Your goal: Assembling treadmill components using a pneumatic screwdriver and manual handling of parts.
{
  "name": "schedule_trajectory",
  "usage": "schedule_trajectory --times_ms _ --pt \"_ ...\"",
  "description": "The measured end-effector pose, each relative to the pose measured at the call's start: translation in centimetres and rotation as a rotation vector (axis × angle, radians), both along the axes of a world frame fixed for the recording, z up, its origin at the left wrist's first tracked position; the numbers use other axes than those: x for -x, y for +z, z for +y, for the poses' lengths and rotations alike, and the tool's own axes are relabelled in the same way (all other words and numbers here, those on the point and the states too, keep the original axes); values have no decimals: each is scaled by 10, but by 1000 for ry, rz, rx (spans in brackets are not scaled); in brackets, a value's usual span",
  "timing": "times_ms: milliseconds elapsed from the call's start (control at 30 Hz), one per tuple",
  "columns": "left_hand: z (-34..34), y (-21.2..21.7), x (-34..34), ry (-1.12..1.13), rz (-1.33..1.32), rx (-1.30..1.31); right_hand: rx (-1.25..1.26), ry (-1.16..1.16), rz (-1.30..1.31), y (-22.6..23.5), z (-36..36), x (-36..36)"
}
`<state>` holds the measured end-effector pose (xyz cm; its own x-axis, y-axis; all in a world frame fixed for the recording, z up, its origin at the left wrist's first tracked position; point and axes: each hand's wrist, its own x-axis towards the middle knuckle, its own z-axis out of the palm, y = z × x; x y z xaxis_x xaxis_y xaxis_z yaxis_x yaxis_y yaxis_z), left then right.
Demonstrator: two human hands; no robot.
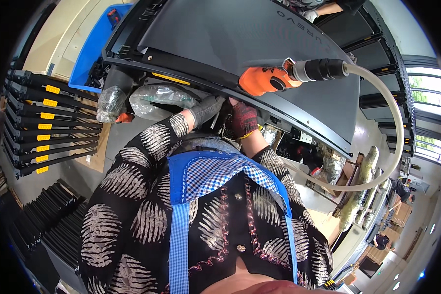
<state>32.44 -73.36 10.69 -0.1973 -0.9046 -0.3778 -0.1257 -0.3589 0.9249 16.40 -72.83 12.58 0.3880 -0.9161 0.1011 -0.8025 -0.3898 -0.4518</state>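
Observation:
My left hand (206, 111), in a grey glove, is at the near edge of a large dark grey panel (196, 34) with a metal side rail (181, 68). Close beside it is my right hand (245, 121), in a dark red and black glove with a yellow cuff. The fingers of both look drawn together, and what they hold, if anything, is too small or hidden to name. On the panel, just beyond my right hand, lies an orange air-powered tool (264, 81) with a black and grey fitting and a pale hose (399, 112).
Plastic-wrapped parts (161, 100) lie left of my hands. Black frames with yellow tabs (44, 126) are stacked further left, near a blue bin (85, 54). Small hardware sits in trays (274, 134) below the rail. Another person's gloved hand (311, 15) is at the panel's far side.

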Motion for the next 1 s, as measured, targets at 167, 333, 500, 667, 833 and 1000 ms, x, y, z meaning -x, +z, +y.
schedule_trajectory --times_ms 167,333,500,667,833,1000 --pt "-11 27 3 -52 -116 16 -551 -144 -434 68 20 2" --pt "-33 -12 -1 -335 -235 421 -18 -46 -828 160 0 10" --pt "-39 -44 10 -103 -140 808 -129 424 -1029 202 -53 -18" --pt "-34 -24 10 -107 -252 818 -65 325 -1152 188 -54 -22" --pt "-35 -9 7 -163 -217 764 -33 275 -1189 179 -60 -21" --pt "-44 6 3 -372 -452 837 -74 252 -1202 178 -60 -25"
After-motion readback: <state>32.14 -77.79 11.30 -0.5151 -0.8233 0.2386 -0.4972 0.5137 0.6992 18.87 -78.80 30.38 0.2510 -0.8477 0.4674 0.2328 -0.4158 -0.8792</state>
